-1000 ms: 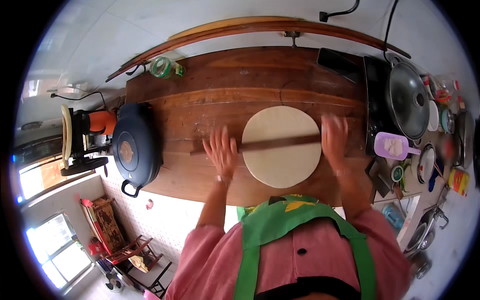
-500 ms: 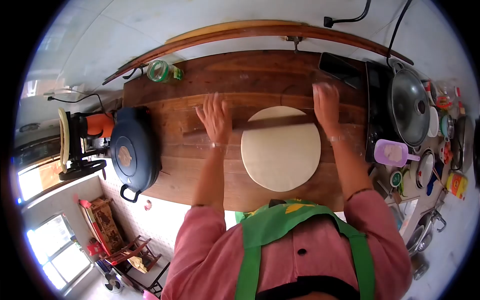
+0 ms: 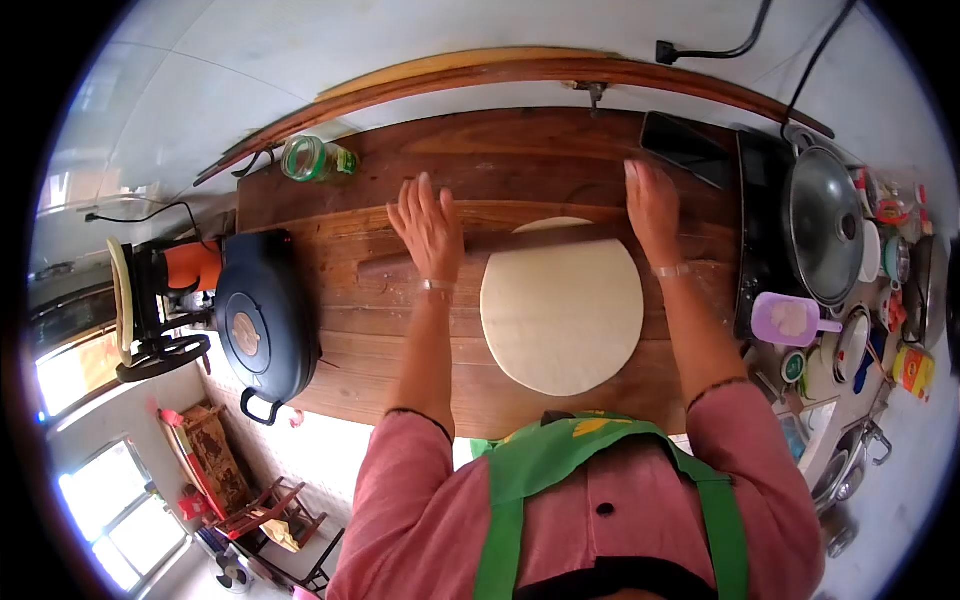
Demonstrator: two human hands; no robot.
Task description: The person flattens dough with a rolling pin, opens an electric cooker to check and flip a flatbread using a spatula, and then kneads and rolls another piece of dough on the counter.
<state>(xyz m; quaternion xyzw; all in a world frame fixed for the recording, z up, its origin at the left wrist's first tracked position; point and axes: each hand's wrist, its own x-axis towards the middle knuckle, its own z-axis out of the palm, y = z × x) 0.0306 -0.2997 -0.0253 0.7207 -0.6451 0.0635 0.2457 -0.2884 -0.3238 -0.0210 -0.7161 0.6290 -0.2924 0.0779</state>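
A round, flat sheet of pale dough (image 3: 562,320) lies on the wooden board in front of me. Across its far part rests a brown wooden rolling pin (image 3: 550,238), slightly slanted, with a thin strip of dough showing beyond it. My left hand (image 3: 428,228) lies over the pin to the left of the dough, palm down, fingers stretched out and apart. To the right of the dough, my right hand (image 3: 653,212) is over the pin's other end, fingers stretched forward. Neither hand wraps round the pin; the right end is hidden under the hand.
A dark round electric pan (image 3: 262,325) stands at the left, a green-lidded jar (image 3: 304,159) at the back left. A phone (image 3: 685,148) lies at the back right. Beyond it are a lidded pot (image 3: 826,225) and a purple scoop (image 3: 790,319) with flour.
The rolling pin has rolled a little away from me, nearer the dough's far edge, and both hands have moved forward with it. The camera view has shifted slightly.
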